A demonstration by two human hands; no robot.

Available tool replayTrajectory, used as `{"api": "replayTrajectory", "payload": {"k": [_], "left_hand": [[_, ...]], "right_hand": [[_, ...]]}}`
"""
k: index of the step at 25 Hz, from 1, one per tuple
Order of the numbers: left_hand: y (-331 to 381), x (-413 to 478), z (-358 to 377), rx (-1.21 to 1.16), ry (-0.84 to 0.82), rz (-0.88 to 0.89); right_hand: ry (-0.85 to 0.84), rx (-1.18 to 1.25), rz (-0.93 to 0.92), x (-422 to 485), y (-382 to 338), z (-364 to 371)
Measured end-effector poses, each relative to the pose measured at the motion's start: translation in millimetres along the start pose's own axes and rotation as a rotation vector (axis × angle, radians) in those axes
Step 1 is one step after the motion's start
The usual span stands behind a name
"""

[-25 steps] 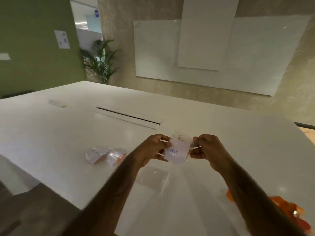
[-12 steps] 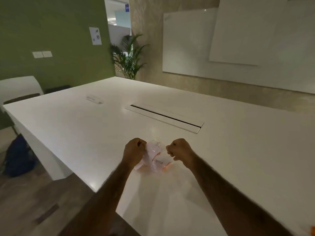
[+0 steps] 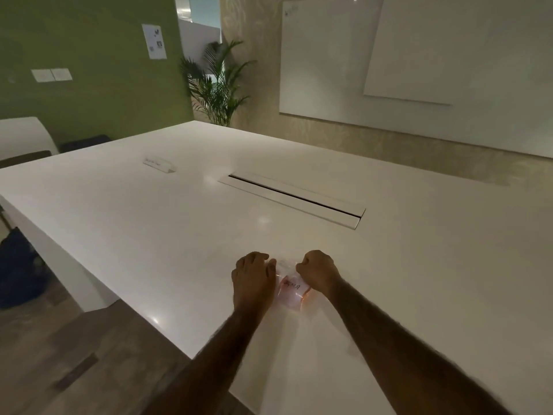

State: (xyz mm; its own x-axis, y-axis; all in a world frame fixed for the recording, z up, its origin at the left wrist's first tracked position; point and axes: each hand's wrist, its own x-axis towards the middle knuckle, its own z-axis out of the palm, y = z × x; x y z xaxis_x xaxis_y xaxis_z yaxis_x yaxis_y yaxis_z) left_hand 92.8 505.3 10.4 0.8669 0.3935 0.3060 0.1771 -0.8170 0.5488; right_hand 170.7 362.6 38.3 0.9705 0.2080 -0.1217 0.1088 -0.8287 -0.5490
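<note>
A small clear plastic bag (image 3: pixel 291 290) with a white handwritten label and orange contents lies on the white table (image 3: pixel 149 235), near its front edge. My left hand (image 3: pixel 254 277) lies palm down against the bag's left side, its fingers loosely bent, and hides whatever is beneath it. My right hand (image 3: pixel 318 271) is curled into a fist at the bag's upper right corner and pinches the plastic there. A bit of crumpled clear plastic (image 3: pixel 284 263) shows between the two hands.
A long cable slot (image 3: pixel 293 202) runs across the table's middle, and a small white name card (image 3: pixel 158 164) lies beyond it to the left. The table's left edge drops to a wooden floor with a blue backpack (image 3: pixel 15 265) and a chair (image 3: pixel 24 139). A potted plant (image 3: pixel 218 85) stands by the far wall.
Both hands carried the labelled bag from mid-air down and left onto the table where other bags lay. My left hand has gone from a fist to lying flatter. The view turned left.
</note>
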Motion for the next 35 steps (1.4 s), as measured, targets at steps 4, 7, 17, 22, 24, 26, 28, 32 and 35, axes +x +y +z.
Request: {"api": "replayTrajectory", "payload": {"k": [4,7,17,22,24,26,28,32,35], "left_hand": [[4.7,-5.4,4.7,0.149,-0.14,0.013],[7.4,-2.5,3.6,0.248,-0.216,0.046],[84.4,-27.0,23.0,0.269,-0.084,0.22],[168.9,-75.1,58.3,0.205,-0.196,0.39],[212.0,-106.7,75.9,0.151,-0.265,0.471],[256.4,-144.2,94.2,0.127,-0.327,0.549],[294.0,-179.5,113.5,0.12,-0.383,0.614],[358.6,-237.1,147.8,0.096,-0.51,0.682],[394.8,-267.3,165.3,0.097,-0.586,0.683]], "right_hand": [[0.048,0.054,0.008,-3.5,0.2,4.3],[0.12,0.031,0.005,-11.4,11.7,1.2],[0.231,-0.319,0.006,-83.3,109.3,-59.8],[0.324,-0.318,0.162,-153.7,184.6,-117.6],[0.355,-0.32,0.228,-186.4,219.9,-140.2],[0.384,-0.317,0.286,-222.2,257.0,-163.1],[0.391,-0.295,0.335,-254.7,293.3,-184.5],[0.381,-0.265,0.376,-312.1,368.3,-220.8],[0.35,-0.258,0.38,-343.6,419.8,-247.7]]}}
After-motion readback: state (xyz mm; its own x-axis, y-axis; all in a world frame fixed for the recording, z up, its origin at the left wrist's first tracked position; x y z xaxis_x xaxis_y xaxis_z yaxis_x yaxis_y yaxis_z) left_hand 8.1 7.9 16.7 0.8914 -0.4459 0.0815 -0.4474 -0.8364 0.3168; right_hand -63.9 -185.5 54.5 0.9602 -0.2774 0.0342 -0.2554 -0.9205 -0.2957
